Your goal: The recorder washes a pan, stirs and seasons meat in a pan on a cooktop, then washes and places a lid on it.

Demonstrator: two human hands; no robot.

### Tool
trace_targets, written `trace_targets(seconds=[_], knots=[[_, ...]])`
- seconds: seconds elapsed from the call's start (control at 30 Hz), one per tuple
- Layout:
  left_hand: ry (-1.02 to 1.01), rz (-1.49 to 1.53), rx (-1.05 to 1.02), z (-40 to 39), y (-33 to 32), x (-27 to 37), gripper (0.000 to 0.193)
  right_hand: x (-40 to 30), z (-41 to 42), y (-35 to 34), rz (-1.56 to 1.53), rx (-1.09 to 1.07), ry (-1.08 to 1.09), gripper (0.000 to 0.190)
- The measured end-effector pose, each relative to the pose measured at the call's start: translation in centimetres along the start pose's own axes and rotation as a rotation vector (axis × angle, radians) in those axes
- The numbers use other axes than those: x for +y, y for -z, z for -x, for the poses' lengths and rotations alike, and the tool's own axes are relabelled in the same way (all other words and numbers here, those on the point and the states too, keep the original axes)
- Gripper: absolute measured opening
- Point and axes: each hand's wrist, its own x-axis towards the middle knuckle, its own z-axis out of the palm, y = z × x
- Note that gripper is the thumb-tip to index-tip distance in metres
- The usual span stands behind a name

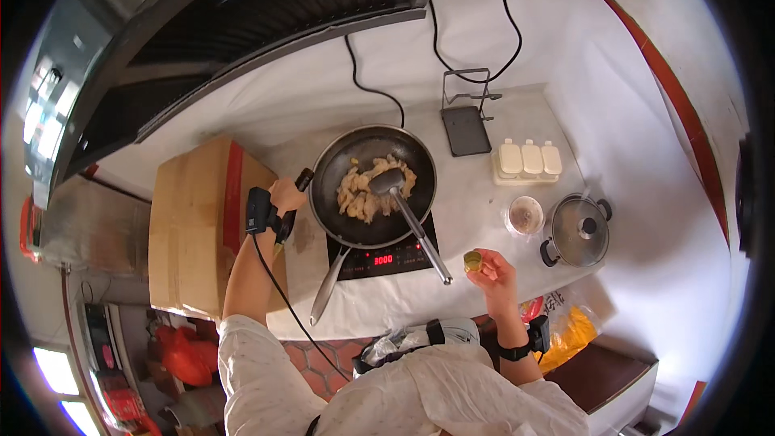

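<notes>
My left hand [287, 195] grips a dark bottle [304, 179], whose neck points at the rim of a black wok [327, 194]. Inside the wok lie pale pieces of meat [361, 197], partly under the head of a metal spatula [412, 218]. The spatula's handle leans out over the near rim. Between the fingertips of my right hand [495, 275] is a small yellow-gold bottle cap [473, 261], held to the right of the spatula's handle end. The wok stands on an induction cooktop [387, 263] with a lit red display, its long handle reaching toward me.
A large cardboard box [194, 230] stands left of the wok. To the right are a cream seasoning box [525, 163] with three lids, a small plastic tub [525, 216] and a glass-lidded pot [580, 230]. Behind stands a black rack [466, 130]; a range hood [272, 24] overhangs the back left.
</notes>
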Motion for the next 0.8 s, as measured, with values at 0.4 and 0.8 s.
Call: trace_targets(seconds=[0.4, 0.8], knots=[[-0.220, -0.109, -0.119, -4.8, 0.9, 7.2, 0.026, 0.2, -2.0, 0.7, -0.071, 0.138, 0.032, 0.034], [-0.285, 0.160, 0.004, 4.7, 1.4, 8.0, 0.032, -0.4, -1.1, 0.8, 0.006, 0.077, -0.032, 0.034]])
